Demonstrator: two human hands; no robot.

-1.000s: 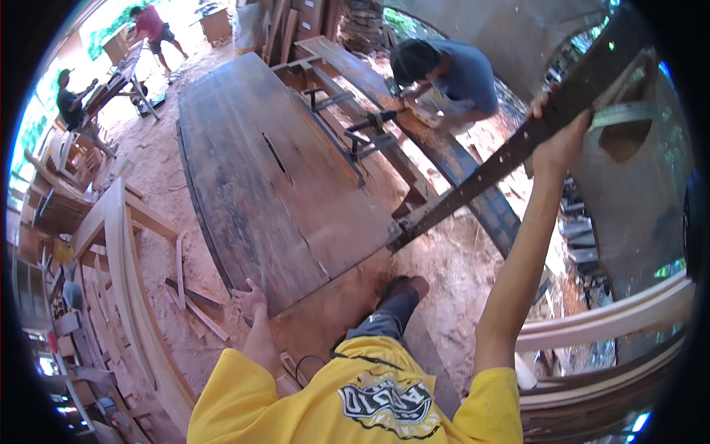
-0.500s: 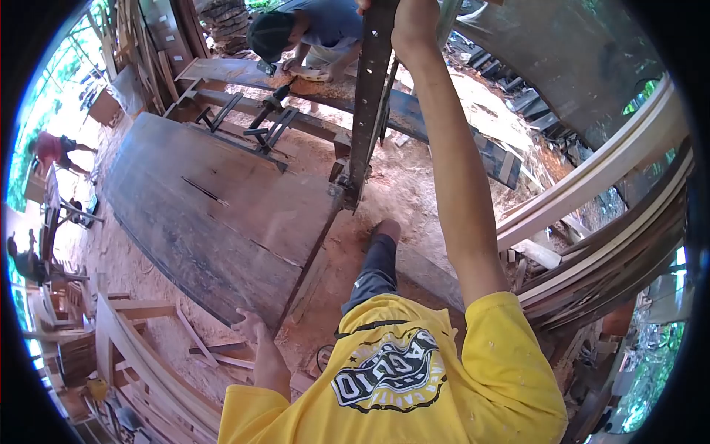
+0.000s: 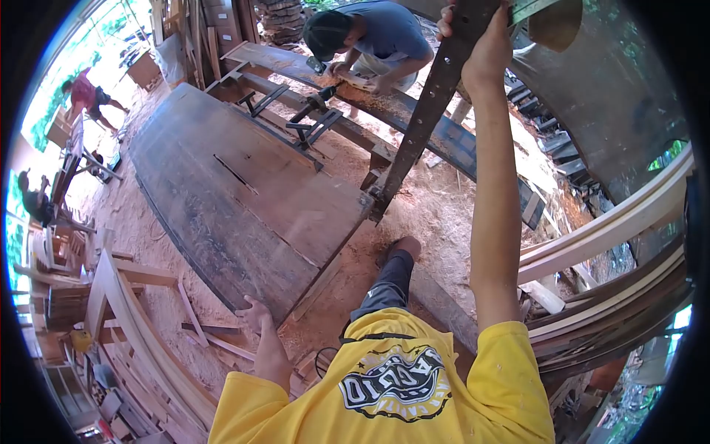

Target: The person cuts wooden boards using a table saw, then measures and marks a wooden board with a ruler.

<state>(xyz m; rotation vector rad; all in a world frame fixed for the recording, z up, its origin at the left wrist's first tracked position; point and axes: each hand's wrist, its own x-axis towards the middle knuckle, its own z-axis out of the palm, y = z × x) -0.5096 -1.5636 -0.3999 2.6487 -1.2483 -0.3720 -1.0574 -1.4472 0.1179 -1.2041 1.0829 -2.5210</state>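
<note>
My left hand (image 3: 256, 314) rests on the near left corner of a wide dark wooden panel (image 3: 244, 192), its fingers curled over the edge. The panel has a narrow slot and a long crack. My right hand (image 3: 484, 55) is raised at the top, wrapped round a long dark bar (image 3: 429, 111) with a row of holes. The bar's lower end meets the panel's near right corner at a metal fitting (image 3: 379, 194). Black clamps (image 3: 314, 103) stand along the panel's far side.
A co-worker (image 3: 370, 37) bends over a long plank (image 3: 296, 68) with wood shavings. Two more people are at the far left. Curved timbers (image 3: 614, 222) lie on the right, a wooden frame (image 3: 140, 333) on the left. My foot (image 3: 403, 248) stands on the dusty floor.
The view swung left and partly back. The bar, upright in the view half a second ago, now slants to the upper right. Both hands keep their places on the panel and bar.
</note>
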